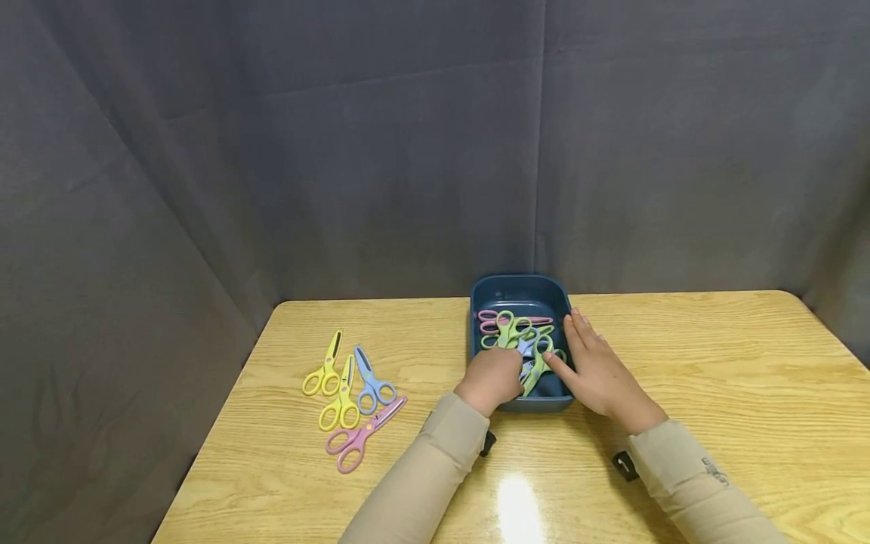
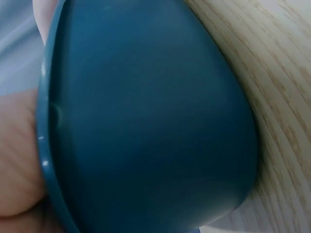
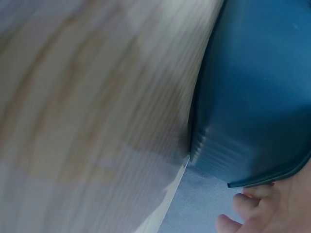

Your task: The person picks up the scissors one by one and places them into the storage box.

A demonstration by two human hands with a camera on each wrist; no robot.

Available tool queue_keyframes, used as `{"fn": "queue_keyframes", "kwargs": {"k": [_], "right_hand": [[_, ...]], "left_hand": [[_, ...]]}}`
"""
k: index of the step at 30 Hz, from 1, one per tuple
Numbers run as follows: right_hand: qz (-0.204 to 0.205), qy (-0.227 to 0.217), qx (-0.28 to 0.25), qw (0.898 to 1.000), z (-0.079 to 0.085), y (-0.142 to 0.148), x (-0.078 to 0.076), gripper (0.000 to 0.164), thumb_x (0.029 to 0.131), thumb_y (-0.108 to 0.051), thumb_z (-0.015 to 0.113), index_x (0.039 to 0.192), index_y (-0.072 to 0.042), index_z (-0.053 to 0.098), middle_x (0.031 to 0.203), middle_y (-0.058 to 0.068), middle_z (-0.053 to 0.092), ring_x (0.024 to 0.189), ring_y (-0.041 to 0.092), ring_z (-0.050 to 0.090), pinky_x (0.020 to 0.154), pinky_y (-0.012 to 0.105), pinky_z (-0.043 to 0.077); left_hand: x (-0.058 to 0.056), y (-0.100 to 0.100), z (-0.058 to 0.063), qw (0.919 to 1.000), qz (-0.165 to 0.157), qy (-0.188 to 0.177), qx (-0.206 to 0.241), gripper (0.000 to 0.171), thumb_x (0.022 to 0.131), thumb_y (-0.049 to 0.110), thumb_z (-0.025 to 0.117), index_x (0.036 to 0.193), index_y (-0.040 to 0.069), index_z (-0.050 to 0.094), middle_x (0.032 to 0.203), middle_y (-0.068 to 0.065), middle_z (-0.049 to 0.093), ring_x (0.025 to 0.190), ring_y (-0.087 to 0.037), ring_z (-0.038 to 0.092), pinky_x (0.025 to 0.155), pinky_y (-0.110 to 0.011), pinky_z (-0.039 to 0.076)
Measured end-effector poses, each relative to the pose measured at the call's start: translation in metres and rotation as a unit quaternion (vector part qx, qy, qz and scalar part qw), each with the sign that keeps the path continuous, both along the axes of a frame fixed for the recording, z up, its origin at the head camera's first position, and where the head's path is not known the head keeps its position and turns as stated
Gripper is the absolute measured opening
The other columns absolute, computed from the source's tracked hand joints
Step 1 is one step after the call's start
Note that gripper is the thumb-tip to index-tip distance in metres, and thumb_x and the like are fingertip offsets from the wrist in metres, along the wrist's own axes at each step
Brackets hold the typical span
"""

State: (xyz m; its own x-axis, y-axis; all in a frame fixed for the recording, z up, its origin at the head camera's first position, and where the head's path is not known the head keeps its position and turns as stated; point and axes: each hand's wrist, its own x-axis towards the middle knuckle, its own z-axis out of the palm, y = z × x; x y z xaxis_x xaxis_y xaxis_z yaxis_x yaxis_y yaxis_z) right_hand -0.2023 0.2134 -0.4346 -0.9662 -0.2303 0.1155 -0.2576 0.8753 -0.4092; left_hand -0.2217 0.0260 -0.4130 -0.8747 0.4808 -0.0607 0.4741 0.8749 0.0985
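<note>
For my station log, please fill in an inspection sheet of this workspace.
Surface: wooden table, glare patch between the sleeves.
Job's things: blue box holding pink, green and blue scissors; to its left, two yellow pairs, one blue pair, one pink pair.
Clutter: nothing seen.
Left hand: reaches into the box, grip hidden.
Right hand: straight-fingered, against the box's right side.
Cables: nothing seen.
Surroundings: dark gray curtain behind and left of the table.

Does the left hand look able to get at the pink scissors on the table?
Probably yes: the pink scissors lie beside the left sleeve, with nothing seen covering them. First, though, the left hand would have to leave the blue bin.
</note>
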Motion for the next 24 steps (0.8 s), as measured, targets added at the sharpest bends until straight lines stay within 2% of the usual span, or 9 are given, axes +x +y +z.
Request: {"fn": "queue_keyframes", "kwargs": {"k": [9, 15, 19, 24], "right_hand": [[0.000, -0.002, -0.002, 1.000, -0.0001, -0.0010, 0.0001, 0.086, 0.106, -0.054, 0.040, 0.156, 0.011, 0.016, 0.166, 0.028, 0.006, 0.151, 0.047, 0.009, 0.118, 0.063, 0.014], [0.000, -0.003, -0.003, 1.000, -0.0017, -0.0002, 0.0001, 0.087, 0.105, -0.056, 0.039, 0.156, 0.011, 0.016, 0.166, 0.028, 0.006, 0.152, 0.046, 0.009, 0.118, 0.062, 0.014], [0.000, -0.002, -0.005, 1.000, -0.0020, 0.0000, 0.0001, 0.087, 0.105, -0.055, 0.039, 0.156, 0.011, 0.016, 0.166, 0.028, 0.005, 0.152, 0.046, 0.009, 0.118, 0.063, 0.014], [0.001, 0.002, -0.007, 1.000, -0.0007, -0.0006, -0.0002, 0.086, 0.105, -0.055, 0.040, 0.156, 0.011, 0.016, 0.165, 0.028, 0.006, 0.151, 0.047, 0.010, 0.118, 0.063, 0.015]], "left_hand": [[-0.0004, 0.0004, -0.0027, 0.9999, 0.005, 0.010, 0.000, 0.012, 0.086, 0.025, 0.082, 0.087, 0.014, 0.075, 0.078, 0.003, 0.071, 0.070, -0.014, 0.066, 0.064, -0.030, 0.053], [-0.0007, 0.0005, -0.0062, 0.9999, 0.001, 0.005, 0.012, 0.009, 0.089, 0.024, 0.079, 0.087, 0.017, 0.073, 0.074, 0.006, 0.067, 0.065, -0.011, 0.060, 0.061, -0.029, 0.050], [-0.0004, 0.0005, -0.0077, 0.9998, 0.001, 0.013, 0.018, 0.010, 0.089, 0.024, 0.079, 0.094, 0.017, 0.075, 0.079, 0.006, 0.069, 0.066, -0.010, 0.061, 0.062, -0.028, 0.050], [0.0006, -0.0007, -0.0090, 0.9991, 0.000, 0.033, 0.027, 0.020, 0.091, 0.027, 0.077, 0.108, 0.017, 0.077, 0.095, 0.005, 0.075, 0.080, -0.013, 0.069, 0.070, -0.028, 0.055]]}}
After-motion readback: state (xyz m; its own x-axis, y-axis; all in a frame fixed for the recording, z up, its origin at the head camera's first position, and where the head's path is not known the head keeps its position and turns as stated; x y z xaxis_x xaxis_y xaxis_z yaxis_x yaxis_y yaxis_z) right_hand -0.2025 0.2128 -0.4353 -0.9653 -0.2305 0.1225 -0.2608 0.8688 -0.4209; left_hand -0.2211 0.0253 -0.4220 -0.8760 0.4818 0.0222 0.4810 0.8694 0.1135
